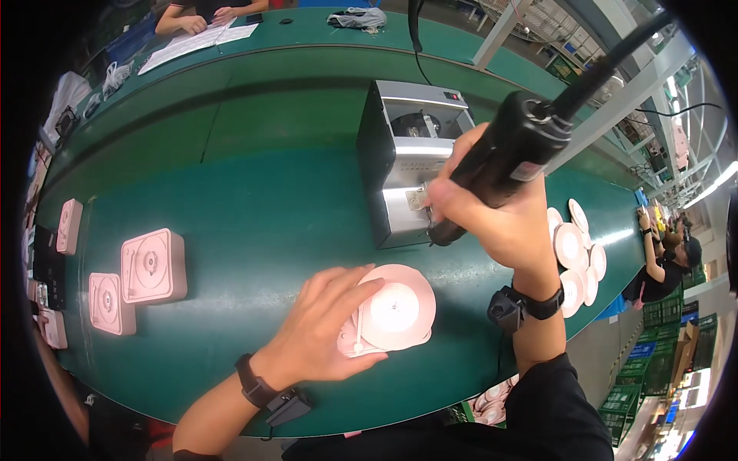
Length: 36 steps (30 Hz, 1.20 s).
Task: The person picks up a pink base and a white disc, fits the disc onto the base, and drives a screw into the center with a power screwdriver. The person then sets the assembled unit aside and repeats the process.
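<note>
My left hand (327, 323) is wrapped round a pink toy record player (350, 343), its fingers resting on the edge of the round disc (396, 307) on top. The device lies flat on the green table, with a pale centre on the disc. Above and to the right, my right hand (492, 211) is closed round a black electric screwdriver (503, 146), whose cord runs up to the upper right. Its lower end is near the front of a silver and black screw feeder (407, 169), apart from the record player.
Several pink record player bodies (154, 265) without discs stand at the left. Loose pink discs (570, 246) lie in a pile on the right. A bin of pink parts (492, 403) is below the table edge. Other people (204, 19) work across the bench and at the right.
</note>
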{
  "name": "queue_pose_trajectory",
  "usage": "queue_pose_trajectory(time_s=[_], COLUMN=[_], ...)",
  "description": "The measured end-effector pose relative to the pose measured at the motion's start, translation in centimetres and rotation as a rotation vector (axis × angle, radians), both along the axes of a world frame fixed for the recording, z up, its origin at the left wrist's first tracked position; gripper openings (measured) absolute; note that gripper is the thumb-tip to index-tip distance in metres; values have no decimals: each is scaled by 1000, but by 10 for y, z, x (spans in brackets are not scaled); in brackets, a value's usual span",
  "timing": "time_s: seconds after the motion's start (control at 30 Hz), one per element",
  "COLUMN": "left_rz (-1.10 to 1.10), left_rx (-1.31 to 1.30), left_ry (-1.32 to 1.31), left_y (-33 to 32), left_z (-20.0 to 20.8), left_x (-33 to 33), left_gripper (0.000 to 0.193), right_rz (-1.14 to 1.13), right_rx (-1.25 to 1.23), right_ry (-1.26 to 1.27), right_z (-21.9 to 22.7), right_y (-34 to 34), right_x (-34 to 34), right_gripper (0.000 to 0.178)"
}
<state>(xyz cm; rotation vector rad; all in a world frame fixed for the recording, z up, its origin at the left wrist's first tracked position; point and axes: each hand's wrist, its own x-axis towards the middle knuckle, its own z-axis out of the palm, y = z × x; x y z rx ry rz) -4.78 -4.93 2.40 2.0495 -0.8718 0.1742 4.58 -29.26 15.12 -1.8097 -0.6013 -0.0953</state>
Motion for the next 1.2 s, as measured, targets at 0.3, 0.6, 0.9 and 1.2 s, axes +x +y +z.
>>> queue_pose_trajectory(time_s=[0.3,0.6,0.9,1.2], left_rz=[37,7,9,-7], left_rx=[-6,116,110,48], left_ry=[35,0,52,94], left_y=[7,33,34,36], left_z=[2,5,6,12], left_x=[-1,14,16,16], left_gripper=[105,119,120,99], right_rz=[-267,203,248,217], right_rx=[-980,-1124,-1012,-1105], right_ry=[-40,-27,20,-7], right_z=[37,-9,-18,-26], right_y=[-12,13,17,28], right_x=[-58,-55,-54,-61], right_gripper=[35,41,60,92])
